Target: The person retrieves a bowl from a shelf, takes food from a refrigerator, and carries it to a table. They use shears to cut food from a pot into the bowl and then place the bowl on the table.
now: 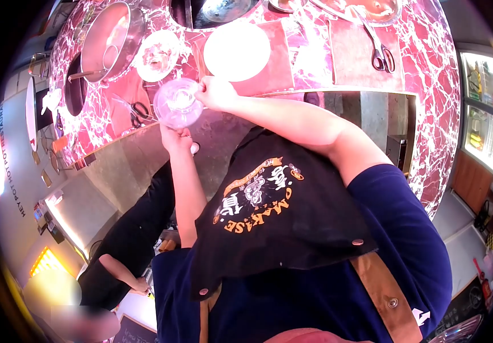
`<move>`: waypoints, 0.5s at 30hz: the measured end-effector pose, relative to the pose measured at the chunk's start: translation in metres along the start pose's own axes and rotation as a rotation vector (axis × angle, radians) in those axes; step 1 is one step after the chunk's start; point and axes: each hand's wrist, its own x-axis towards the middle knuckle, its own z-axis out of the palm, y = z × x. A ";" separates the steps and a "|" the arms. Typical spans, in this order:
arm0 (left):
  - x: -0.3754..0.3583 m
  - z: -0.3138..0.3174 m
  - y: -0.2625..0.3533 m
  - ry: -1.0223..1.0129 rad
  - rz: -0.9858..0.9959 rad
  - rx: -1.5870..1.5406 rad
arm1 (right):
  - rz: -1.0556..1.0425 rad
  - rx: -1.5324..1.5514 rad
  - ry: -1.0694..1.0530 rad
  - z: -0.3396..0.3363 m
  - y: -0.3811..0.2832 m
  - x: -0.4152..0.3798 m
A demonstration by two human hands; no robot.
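Note:
Both my hands are on a clear, round, see-through bowl [179, 104] near the counter's front edge. My left hand [176, 139] is closed at the side of the bowl nearer to me. My right hand [218, 93] grips the rim on the right, fingers bent round it. Just beyond it lies a large white plate [236, 51] on a reddish mat [278, 60]. A smaller dish of food [158, 55] sits past the bowl, and black-handled scissors [139, 113] rest to its left. A small white round thing [195, 148] shows beside my left hand.
A metal pot [109, 43] stands at the back left of the red marbled counter [429, 74]. Another pair of scissors [382, 57] lies on a right-hand mat. A person in black [132, 223] is close on my left. A glass-fronted fridge [489, 114] stands far right.

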 end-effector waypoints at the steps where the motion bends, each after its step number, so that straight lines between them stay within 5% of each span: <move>1: -0.003 0.003 0.005 -0.008 -0.006 0.013 | -0.012 0.001 0.014 0.001 -0.003 0.002; 3: -0.006 0.015 0.004 0.116 -0.033 -0.035 | -0.025 -0.005 0.023 0.000 -0.006 0.003; 6: -0.010 0.015 0.005 0.039 -0.047 -0.058 | -0.030 0.064 -0.001 -0.008 -0.008 -0.004; 10: -0.017 0.014 0.003 0.072 -0.032 -0.066 | 0.017 0.497 -0.113 -0.054 -0.016 -0.029; 12: -0.039 0.023 0.007 0.203 0.202 0.176 | 0.094 0.356 0.094 -0.114 -0.026 -0.057; 14: -0.068 0.036 0.006 0.216 0.318 0.220 | -0.045 0.171 0.322 -0.169 0.024 -0.075; 15: -0.076 0.037 0.002 0.114 0.337 0.325 | 0.082 0.409 0.454 -0.198 0.043 -0.083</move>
